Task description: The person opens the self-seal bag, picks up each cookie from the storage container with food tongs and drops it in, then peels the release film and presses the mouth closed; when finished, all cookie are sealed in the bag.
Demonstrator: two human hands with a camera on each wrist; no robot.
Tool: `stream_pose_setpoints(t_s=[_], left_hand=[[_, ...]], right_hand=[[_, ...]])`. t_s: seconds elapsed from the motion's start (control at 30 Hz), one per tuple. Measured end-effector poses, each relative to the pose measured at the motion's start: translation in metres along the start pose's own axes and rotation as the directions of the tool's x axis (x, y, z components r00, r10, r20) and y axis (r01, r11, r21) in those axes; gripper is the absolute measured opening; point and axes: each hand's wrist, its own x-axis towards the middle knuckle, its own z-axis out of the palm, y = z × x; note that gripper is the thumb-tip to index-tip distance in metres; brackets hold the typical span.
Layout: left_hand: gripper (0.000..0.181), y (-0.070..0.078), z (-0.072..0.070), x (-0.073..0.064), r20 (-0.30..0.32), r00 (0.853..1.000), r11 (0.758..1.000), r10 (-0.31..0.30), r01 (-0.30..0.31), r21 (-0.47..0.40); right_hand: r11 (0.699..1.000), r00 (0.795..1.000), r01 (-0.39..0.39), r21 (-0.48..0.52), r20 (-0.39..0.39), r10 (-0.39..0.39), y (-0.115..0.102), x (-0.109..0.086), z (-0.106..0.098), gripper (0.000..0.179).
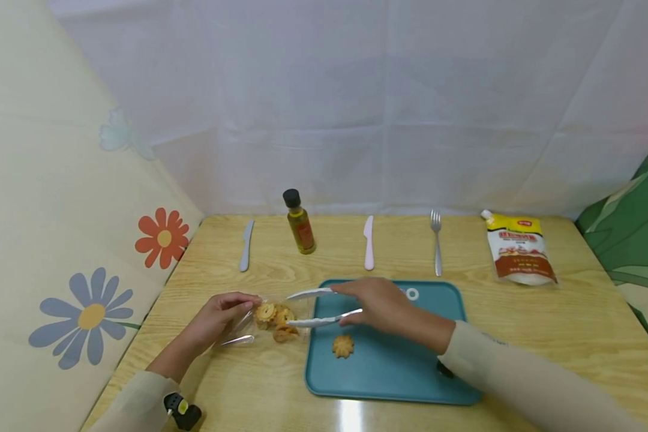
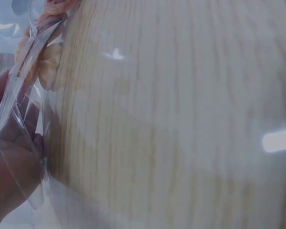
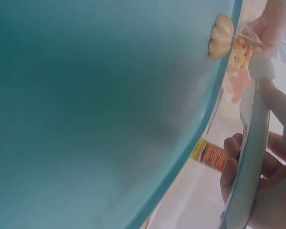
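Note:
My left hand [image 1: 224,318] grips a clear plastic bag [image 2: 20,126] by its side, thumb and fingers pinching the film. Several golden cookies [image 1: 274,314] lie in the bag. From the right, my right hand [image 1: 378,305] holds white-tipped tongs [image 1: 315,322], their two arms spread and their tips over the bagged cookies. Whether the tips touch a cookie I cannot tell. One flower-shaped cookie [image 1: 342,346] lies on the blue-green tray [image 1: 389,384], near its left edge; the right wrist view shows that cookie [image 3: 221,38] close to the rim.
Behind the tray lie a grey knife [image 1: 246,246], a pink knife [image 1: 369,243] and a fork [image 1: 437,240]. An oil bottle [image 1: 301,225] stands upright at the back. A spouted pouch [image 1: 520,249] lies at the right. Cloth walls [image 1: 313,108] border the wooden table [image 1: 248,390].

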Motion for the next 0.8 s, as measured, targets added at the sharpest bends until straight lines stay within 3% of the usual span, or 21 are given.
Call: stream_pose_setpoints(t_s=[0.37, 0.8], left_hand=[[0.025, -0.004, 0.0, 0.002, 0.004, 1.0, 1.0, -0.004, 0.004, 0.019], [0.028, -0.002, -0.001, 0.002, 0.012, 1.0, 0.999, -0.019, 0.018, 0.037]], right_hand=[[0.999, 0.998, -0.018, -0.037, -0.053, 0.016, 0.02, -0.038, -0.011, 0.073], [0.996, 0.996, -0.085, -0.011, -0.025, 0.085, 0.028, -0.072, -0.007, 0.073]])
